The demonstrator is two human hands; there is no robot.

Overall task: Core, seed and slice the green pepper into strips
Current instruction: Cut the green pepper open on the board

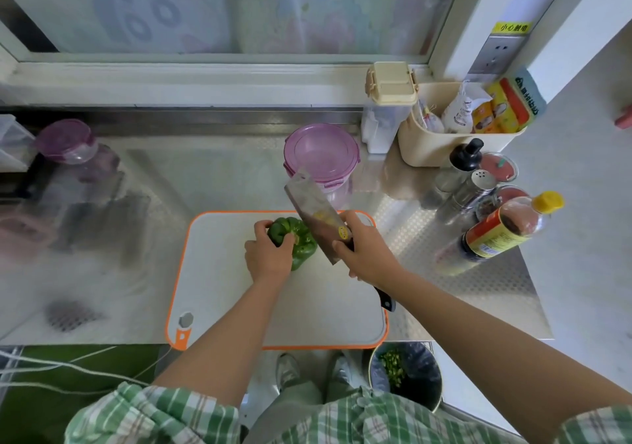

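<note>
Coring is judged unstarted. The whole green pepper [303, 243] is gripped by the left hand [268, 255], the cleaver [312, 209] by the right hand [363, 252].

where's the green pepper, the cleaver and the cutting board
green pepper [303, 242], head view, glossy side beside the blade
cleaver [314, 211], head view, flat of the blade
cutting board [222, 272], head view, bare white surface

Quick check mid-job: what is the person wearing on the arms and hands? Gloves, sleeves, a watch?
No gloves: the left hand and right hand are bare, with no ring or watch in view. Both forearms are bare too. A green-and-white checked shirt shows at the bottom edge, its left sleeve and right sleeve ending far up the arms.
</note>
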